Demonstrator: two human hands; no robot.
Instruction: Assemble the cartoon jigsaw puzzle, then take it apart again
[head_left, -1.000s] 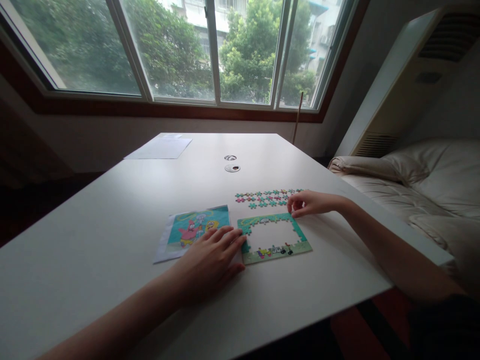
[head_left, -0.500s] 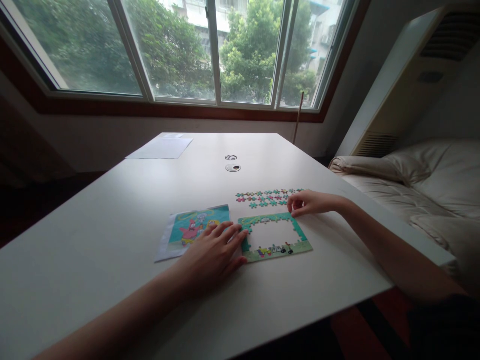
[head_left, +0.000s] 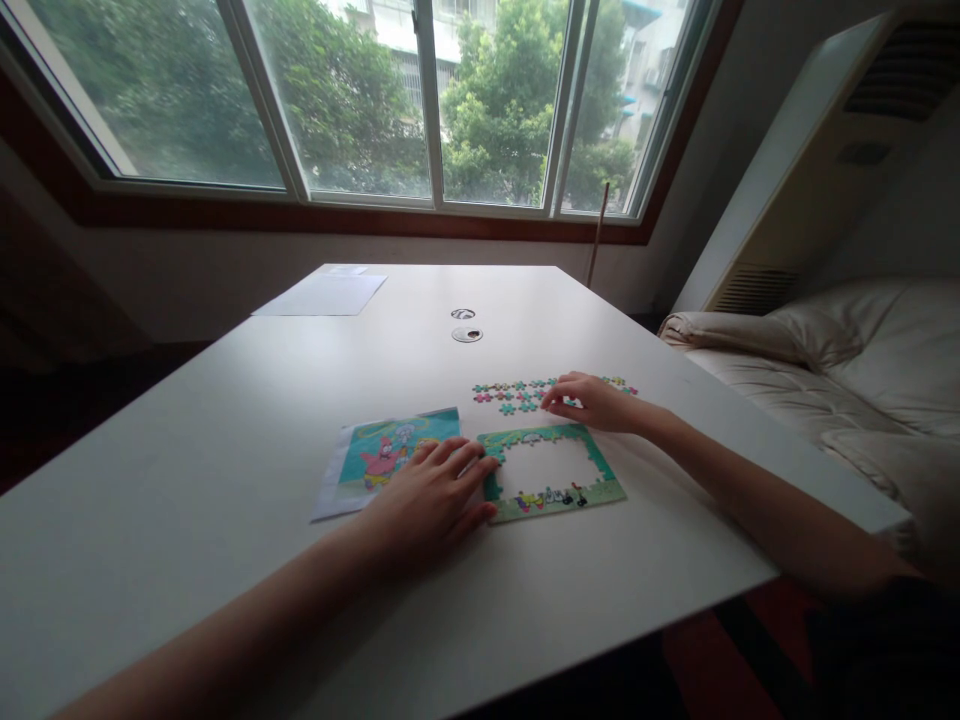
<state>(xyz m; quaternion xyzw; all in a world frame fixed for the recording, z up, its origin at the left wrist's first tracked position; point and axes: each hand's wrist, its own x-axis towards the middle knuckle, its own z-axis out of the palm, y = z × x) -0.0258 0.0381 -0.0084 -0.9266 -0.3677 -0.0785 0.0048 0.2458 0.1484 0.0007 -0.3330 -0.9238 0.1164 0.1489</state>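
My left hand (head_left: 442, 485) lies flat with its fingers spread, over the right part of a cartoon picture sheet (head_left: 375, 462). Its fingertips touch the left edge of a green puzzle frame (head_left: 604, 491), whose middle shows bare white. Beyond the frame, several loose jigsaw pieces (head_left: 508, 408) lie in rows. Over the right part of these rows is my right hand (head_left: 589, 400), thumb and forefinger apart and pointing left at the pieces. I see nothing held in it, and it hides some of the pieces.
Two round fittings (head_left: 466, 335) sit in the white table (head_left: 225, 440) farther back. White paper (head_left: 322, 295) lies at the far left corner. A cream sofa (head_left: 780, 335) stands to the right, and a thin stick (head_left: 598, 240) leans under the window.
My right hand has moved left and slightly away, from the frame's top right corner to above the loose pieces, and its fingers have opened. My left hand has stayed in place.
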